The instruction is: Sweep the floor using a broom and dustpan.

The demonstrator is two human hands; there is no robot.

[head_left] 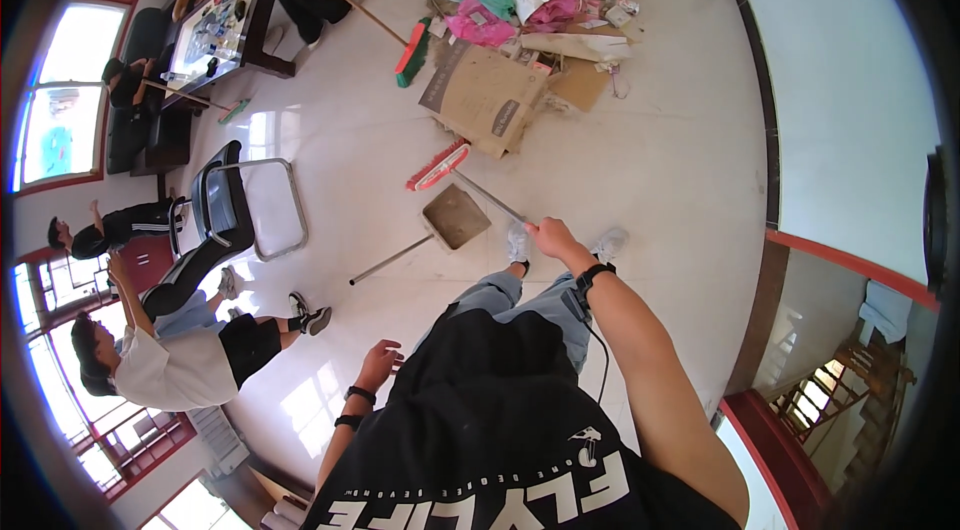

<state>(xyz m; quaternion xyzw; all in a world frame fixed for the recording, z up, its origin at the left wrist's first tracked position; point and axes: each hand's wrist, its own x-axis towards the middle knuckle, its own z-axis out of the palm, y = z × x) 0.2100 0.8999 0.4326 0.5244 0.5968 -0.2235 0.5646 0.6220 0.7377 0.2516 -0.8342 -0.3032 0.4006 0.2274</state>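
Note:
My right hand (pixel 548 238) is wrapped round the grey handle of a broom (pixel 438 166). The broom's red-bristled head rests on the floor in front of me, close to the flattened cardboard box at the edge of a rubbish heap. Hanging low by my left side, my left hand (pixel 381 362) holds nothing, its fingers loosely apart. Between that hand and the broom head lies a long-handled dustpan (pixel 457 217), its handle on the floor pointing left and toward me. Some dust or small debris appears to be in its pan.
The heap holds a cardboard box (pixel 485 90), pink plastic bags (pixel 480 23) and paper. At far left, a person sweeps beside it with a red-and-green broom (pixel 412 52); another holds a green broom (pixel 234 111). A black chair (pixel 222 195) and more people stand left; a white wall rises right.

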